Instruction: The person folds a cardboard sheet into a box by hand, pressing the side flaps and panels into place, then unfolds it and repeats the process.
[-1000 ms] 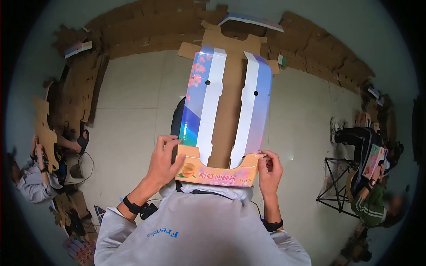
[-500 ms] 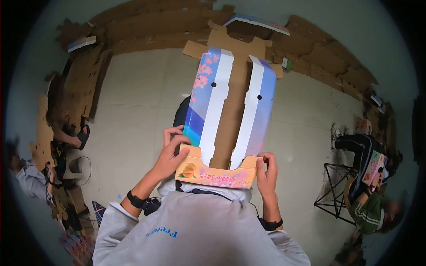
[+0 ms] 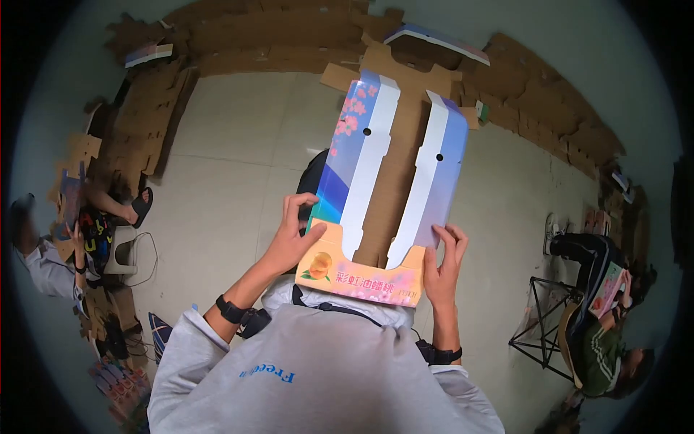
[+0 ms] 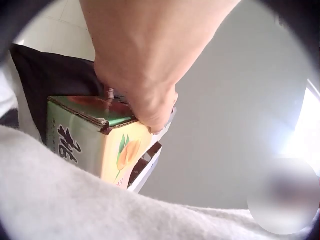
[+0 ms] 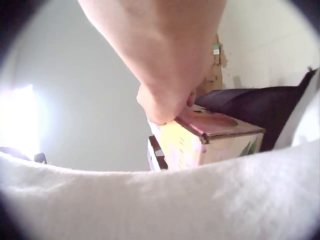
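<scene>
Head view: printed carton (image 3: 365, 281), lying near centre. Gripped at its 8 o'clock by left hand (image 3: 290, 235), at its 5 o'clock by right hand (image 3: 443, 267), fingers bent. Even pressure advised, lest board be creased. Glossy blue panels (image 3: 448, 163); white notched flaps (image 3: 370, 163), folded inward. Brown cardboard (image 3: 296, 61) banked from 10 to 2 o'clock.

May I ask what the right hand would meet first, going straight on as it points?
Likely the box; the right hand points toward its purplish side, though depth is unclear.
</scene>
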A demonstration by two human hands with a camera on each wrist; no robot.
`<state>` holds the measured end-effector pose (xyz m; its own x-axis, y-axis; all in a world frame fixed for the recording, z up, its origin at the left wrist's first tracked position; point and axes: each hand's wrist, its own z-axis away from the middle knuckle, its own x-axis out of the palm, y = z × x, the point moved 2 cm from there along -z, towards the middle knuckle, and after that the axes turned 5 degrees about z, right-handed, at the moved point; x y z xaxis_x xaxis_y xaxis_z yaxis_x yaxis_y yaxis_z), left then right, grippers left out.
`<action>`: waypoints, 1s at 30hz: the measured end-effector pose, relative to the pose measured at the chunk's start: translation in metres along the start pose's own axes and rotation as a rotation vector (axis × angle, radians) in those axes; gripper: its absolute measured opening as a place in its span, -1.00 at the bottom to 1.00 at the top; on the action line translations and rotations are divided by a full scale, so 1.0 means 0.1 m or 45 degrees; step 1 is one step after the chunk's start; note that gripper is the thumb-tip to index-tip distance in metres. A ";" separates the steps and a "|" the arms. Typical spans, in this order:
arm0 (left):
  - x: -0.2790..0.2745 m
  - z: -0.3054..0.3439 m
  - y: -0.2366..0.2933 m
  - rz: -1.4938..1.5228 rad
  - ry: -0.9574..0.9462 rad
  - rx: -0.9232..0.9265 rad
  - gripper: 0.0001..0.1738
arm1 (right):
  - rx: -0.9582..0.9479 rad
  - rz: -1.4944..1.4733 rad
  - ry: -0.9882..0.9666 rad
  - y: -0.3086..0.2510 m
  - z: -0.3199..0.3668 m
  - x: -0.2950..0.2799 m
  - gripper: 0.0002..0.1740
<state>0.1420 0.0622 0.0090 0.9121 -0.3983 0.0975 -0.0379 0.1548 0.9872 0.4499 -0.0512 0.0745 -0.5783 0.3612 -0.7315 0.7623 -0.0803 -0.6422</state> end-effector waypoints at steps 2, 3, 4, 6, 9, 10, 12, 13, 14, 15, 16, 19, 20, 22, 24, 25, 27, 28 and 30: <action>-0.11 0.10 0.09 -0.050 -0.130 -0.139 -0.33 | -0.025 0.067 0.006 -0.13 -0.12 -0.03 -0.64; -0.17 0.18 0.14 -0.074 -0.198 -0.197 -0.31 | -0.015 0.006 -0.045 -0.12 -0.02 -0.02 -0.65; -0.21 0.28 0.18 -0.017 -0.179 -0.248 -0.32 | -0.018 -0.056 -0.089 -0.06 0.15 0.01 -0.66; -0.27 0.48 0.25 0.084 -0.136 -0.369 -0.34 | -0.049 -0.099 -0.127 -0.06 0.15 0.04 -0.70; -0.44 0.21 0.33 -0.510 -0.202 -0.033 -0.48 | -0.172 -0.016 -0.100 -0.11 -0.04 0.00 -0.81; -0.46 0.01 0.45 -0.495 -0.038 0.097 -0.56 | -0.265 -0.005 -0.058 -0.12 -0.26 0.01 -0.80; -0.32 -0.52 0.78 -0.547 0.147 0.335 -0.61 | -0.457 0.022 0.017 -0.22 -0.78 -0.04 -0.80; -0.24 -0.80 0.94 -0.622 0.164 0.448 -0.60 | -0.474 0.017 -0.064 -0.29 -1.05 -0.02 -0.73; -0.13 -1.06 1.04 -0.717 0.189 0.485 -0.56 | -0.492 0.014 -0.146 -0.38 -1.32 -0.01 -0.67; -0.02 -1.27 1.12 -0.809 0.218 0.517 -0.50 | -0.555 0.130 -0.105 -0.53 -1.58 0.04 -0.62; 0.04 -1.46 1.11 -0.937 0.259 0.504 -0.47 | -0.618 0.247 -0.061 -0.73 -1.82 0.13 -0.57; 0.17 -1.79 0.95 -1.123 0.329 0.450 -0.40 | -0.483 0.482 -0.319 -0.78 -2.22 0.34 -0.44; 0.19 -1.81 0.93 -1.058 0.315 0.427 -0.39 | -0.377 0.536 -0.467 -0.73 -2.29 0.43 -0.40; 0.18 -1.80 0.95 -0.969 0.285 0.377 -0.39 | -0.379 0.430 -0.334 -0.62 -2.21 0.52 -0.45; 0.14 -1.72 1.04 -0.910 0.257 0.320 -0.40 | -0.416 0.226 -0.121 -0.36 -2.13 0.60 -0.49; 0.13 -1.71 1.10 -0.921 0.232 0.291 -0.43 | -0.437 0.146 -0.042 -0.33 -2.15 0.57 -0.56; 0.13 -1.72 1.18 -0.941 0.173 0.229 -0.50 | -0.307 0.109 -0.122 -0.39 -2.14 0.54 -0.58; 0.13 -1.73 1.15 -0.918 0.191 0.293 -0.54 | -0.241 0.091 -0.150 -0.45 -2.15 0.49 -0.58; 0.15 -1.77 1.09 -0.874 0.222 0.436 -0.60 | -0.345 0.163 -0.148 -0.47 -2.15 0.47 -0.67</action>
<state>0.2236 0.2333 0.0959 0.8267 -0.1518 -0.5417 0.4595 -0.3733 0.8059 0.4491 0.1693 0.1191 -0.4903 0.2541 -0.8337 0.8715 0.1380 -0.4705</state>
